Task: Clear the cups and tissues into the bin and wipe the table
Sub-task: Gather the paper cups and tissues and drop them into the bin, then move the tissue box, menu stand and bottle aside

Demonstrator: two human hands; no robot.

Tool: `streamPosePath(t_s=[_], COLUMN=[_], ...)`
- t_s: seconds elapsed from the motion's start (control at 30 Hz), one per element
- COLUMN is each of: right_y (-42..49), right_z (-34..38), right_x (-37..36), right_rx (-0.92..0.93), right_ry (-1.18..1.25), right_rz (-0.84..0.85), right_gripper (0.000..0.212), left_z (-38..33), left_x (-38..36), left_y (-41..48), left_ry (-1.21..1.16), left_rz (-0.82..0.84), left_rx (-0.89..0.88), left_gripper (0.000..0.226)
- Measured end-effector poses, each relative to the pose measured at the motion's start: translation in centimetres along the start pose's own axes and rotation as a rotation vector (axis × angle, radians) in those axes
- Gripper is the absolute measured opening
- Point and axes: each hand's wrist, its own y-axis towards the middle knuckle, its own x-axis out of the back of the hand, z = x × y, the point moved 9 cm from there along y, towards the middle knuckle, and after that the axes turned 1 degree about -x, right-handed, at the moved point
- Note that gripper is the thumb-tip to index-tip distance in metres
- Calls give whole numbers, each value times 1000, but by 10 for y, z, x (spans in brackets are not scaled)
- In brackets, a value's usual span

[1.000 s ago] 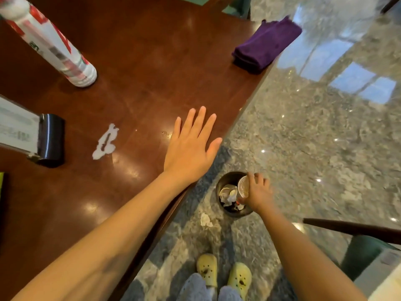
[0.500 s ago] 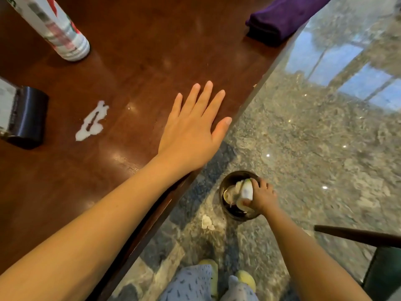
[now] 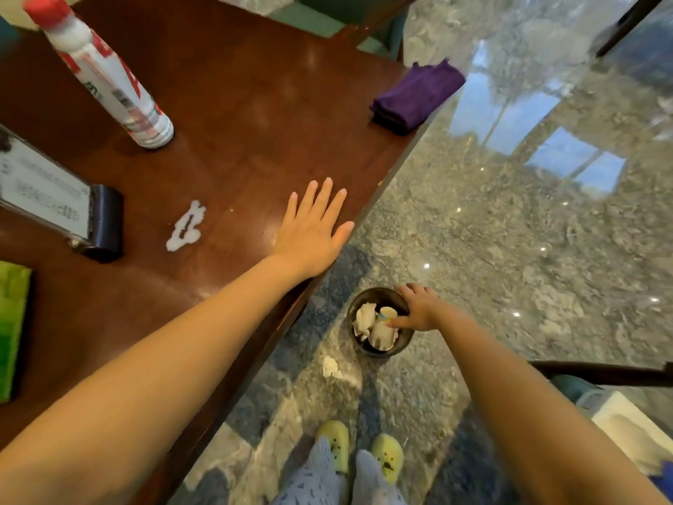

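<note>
From the head view, my left hand (image 3: 311,235) lies flat on the brown table (image 3: 236,103) near its edge, fingers spread, gripping nothing. My right hand (image 3: 418,309) reaches down over the round dark bin (image 3: 402,342) on the stone floor, fingers loosely extended toward what is inside and holding nothing; one fingertip points at a paper cup (image 3: 382,335) lying in the bin. A second cup (image 3: 388,312) and a crumpled tissue (image 3: 365,318) sit in there with it. One scrap of tissue (image 3: 330,367) lies on the floor just beside the bin, on the table side.

On the table, a white spill (image 3: 185,227) spreads between my left hand and a black-based sign holder (image 3: 58,209) (its print too blurred to read). Behind them stands a white and red spray can (image 3: 105,74), tilted in the wide lens. A folded purple cloth (image 3: 417,94) rests at the far table edge, well apart from the spill. A green cloth (image 3: 12,326) shows at the left border.

My yellow clogs (image 3: 360,453) stand near the bin, and a dark chair arm (image 3: 601,373) crosses at the right, beyond my right forearm.
</note>
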Motion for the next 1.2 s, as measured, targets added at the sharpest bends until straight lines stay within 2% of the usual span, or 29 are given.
streamPosePath(t_s=[0.2, 0.37, 0.57, 0.7, 0.87, 1.0, 1.2], right_y=[-75, -135, -199, -223, -223, -219, -195], right_z=[20, 54, 145, 214, 300, 362, 424], right_x=[107, 181, 247, 255, 229, 205, 184], right_rx=[49, 92, 311, 452, 602, 719, 773], right_ry=[-28, -113, -181, -301, -412, -470, -535], right_rz=[-222, -284, -434, -464, -411, -391, -327], right_gripper=[82, 83, 89, 92, 93, 95, 95], left_z=[-4, -16, 20, 71, 137, 179, 223], left_x=[33, 116, 204, 220, 212, 200, 183], left_y=[-9, -32, -92, -156, -238, -297, -344], left_ry=[151, 165, 87, 82, 101, 82, 50], left_rz=[182, 121, -90, -141, -125, -122, -100], left_rx=[-30, -61, 79, 236, 485, 645, 807], left_gripper=[63, 60, 64, 69, 79, 73, 73])
